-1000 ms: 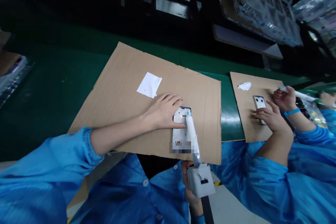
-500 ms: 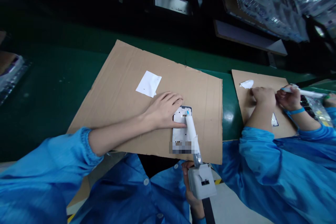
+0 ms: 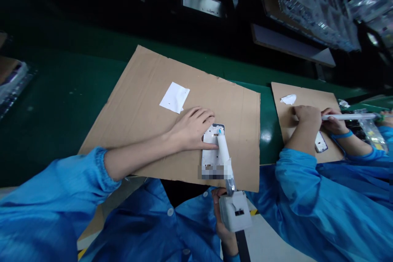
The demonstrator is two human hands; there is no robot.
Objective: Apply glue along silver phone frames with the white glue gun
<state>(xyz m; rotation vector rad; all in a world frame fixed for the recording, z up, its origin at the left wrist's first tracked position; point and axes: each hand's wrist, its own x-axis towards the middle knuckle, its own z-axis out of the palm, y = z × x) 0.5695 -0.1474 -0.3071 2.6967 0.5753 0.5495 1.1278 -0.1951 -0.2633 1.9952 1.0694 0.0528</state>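
A white phone frame (image 3: 210, 154) with a dark rim lies flat on the brown cardboard sheet (image 3: 147, 90). My left hand (image 3: 196, 129) steadies its left side, fingers curled at the upper edge and thumb stretched across the white face. Over the frame's upper part points the blue tip of a white glue syringe (image 3: 223, 151), joined to a light grey box-shaped body (image 3: 236, 212). Below the cardboard's front edge, my right hand (image 3: 221, 225) is closed around this glue dispenser; the grey body hides part of its fingers.
White paper (image 3: 175, 97) lies on the cardboard. To the right, a co-worker's hands (image 3: 333, 120) hold a white tube over another cardboard sheet (image 3: 302, 94) with a phone frame (image 3: 321, 142). Clear plastic trays (image 3: 316, 4) are stacked at the back right.
My hands, the phone frame and the glue syringe look almost unmoved. The co-worker's tube has swung to a flatter angle, and more of the frame beside that person shows.
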